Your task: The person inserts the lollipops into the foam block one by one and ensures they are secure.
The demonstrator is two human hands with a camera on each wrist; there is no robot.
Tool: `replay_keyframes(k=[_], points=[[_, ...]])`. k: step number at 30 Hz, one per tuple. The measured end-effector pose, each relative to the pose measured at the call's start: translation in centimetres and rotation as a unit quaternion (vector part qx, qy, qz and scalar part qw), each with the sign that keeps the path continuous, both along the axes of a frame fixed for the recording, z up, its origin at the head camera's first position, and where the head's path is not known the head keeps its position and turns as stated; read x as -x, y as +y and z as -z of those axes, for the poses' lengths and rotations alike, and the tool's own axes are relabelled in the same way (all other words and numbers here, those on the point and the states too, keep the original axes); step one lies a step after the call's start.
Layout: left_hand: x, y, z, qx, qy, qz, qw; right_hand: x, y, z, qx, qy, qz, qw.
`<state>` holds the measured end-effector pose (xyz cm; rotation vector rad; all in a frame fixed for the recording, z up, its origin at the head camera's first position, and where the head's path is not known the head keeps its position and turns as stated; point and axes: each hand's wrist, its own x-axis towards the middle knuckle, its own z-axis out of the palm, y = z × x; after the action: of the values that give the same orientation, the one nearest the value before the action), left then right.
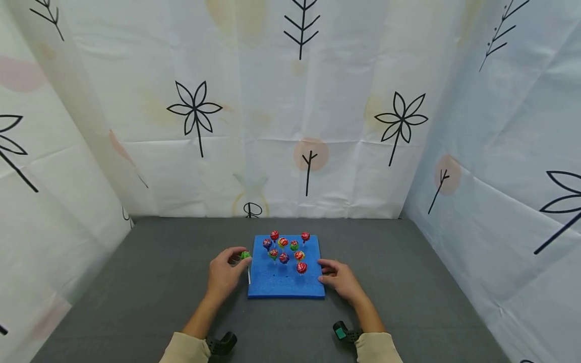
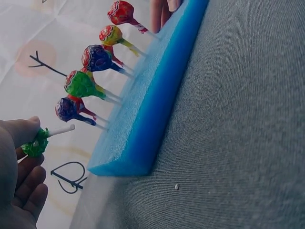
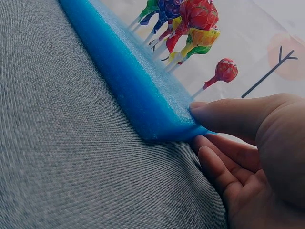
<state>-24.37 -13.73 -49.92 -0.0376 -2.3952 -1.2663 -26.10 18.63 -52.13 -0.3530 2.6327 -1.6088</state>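
A blue foam block [image 1: 281, 282] lies on the grey table [image 1: 136, 282], with several lollipops [image 1: 283, 243] standing upright in its holes. My left hand [image 1: 224, 272] is at the block's left edge and pinches a green lollipop [image 1: 245, 255] with a white stick; in the left wrist view this green lollipop [image 2: 35, 143] sits between my fingers, near the foam block [image 2: 152, 105]. My right hand [image 1: 338, 277] holds the block's right edge, and the right wrist view shows the thumb [image 3: 233, 112] on top of the foam block [image 3: 133, 90] and the fingers [image 3: 214, 167] below.
White curtains [image 1: 290, 126] with black plant prints close in the table at the back and on both sides. Bare grey cloth spreads out to the left and right of the block. Black wrist mounts [image 1: 222, 344] sit on both forearms.
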Motion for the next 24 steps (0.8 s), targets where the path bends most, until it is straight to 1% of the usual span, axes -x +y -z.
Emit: replay_keyframes(k=[6,12,20,24], points=[[-0.05,0.23,0.05,-0.012,0.015,0.005,0.9998,-0.03,-0.07,0.03,0.005,0.000,0.003,1.000],[0.00,0.39,0.15,-0.027,0.019,0.012,0.9994,0.11,-0.04,0.34,0.021,0.007,-0.004,1.000],[0.06,0.59,0.36,-0.037,0.029,0.012,0.9988,0.13,0.15,0.29,0.007,0.011,-0.016,1.000],[0.09,0.73,0.47,-0.041,0.032,0.013,0.9986,0.14,0.18,0.31,0.008,0.013,-0.017,1.000]])
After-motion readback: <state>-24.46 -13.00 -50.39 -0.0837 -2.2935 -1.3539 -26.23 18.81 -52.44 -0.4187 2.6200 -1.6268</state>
